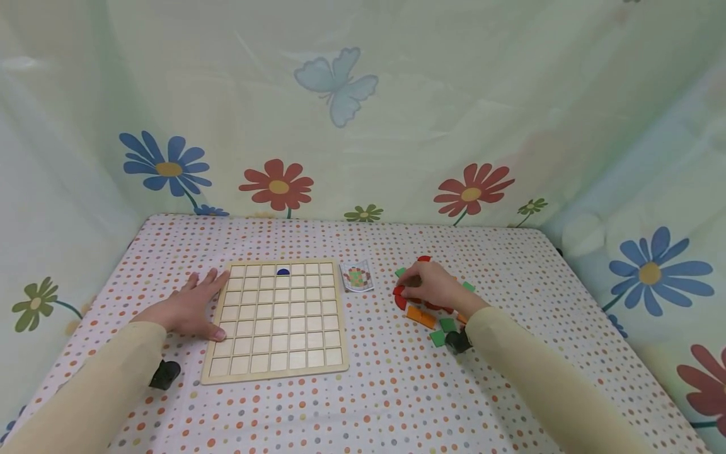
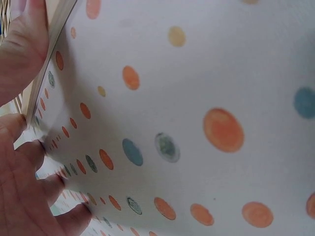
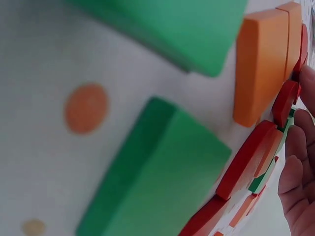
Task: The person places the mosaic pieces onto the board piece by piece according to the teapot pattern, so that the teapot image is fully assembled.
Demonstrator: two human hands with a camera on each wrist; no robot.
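Observation:
A wooden grid board (image 1: 275, 383) lies flat on the dotted cloth, with a dark blue half-round piece (image 1: 283, 272) in its top row. Along the board's left edge rests my left hand (image 1: 190, 307), fingers spread, the thumb on the frame. In the left wrist view the fingertips (image 2: 74, 219) touch the cloth beside the frame. To the right of the board, my right hand (image 1: 432, 284) pinches a red curved piece (image 1: 399, 291) between thumb and fingers, low over a loose pile. Orange pieces (image 1: 421, 317) and green square pieces (image 1: 448, 325) lie close below it.
A small printed pattern card (image 1: 357, 277) lies between the board and the pile. More red pieces (image 3: 246, 157) sit partly under the right hand. The dotted tablecloth (image 1: 363, 416) covers the table, and a flowered curtain (image 1: 368, 157) hangs behind it.

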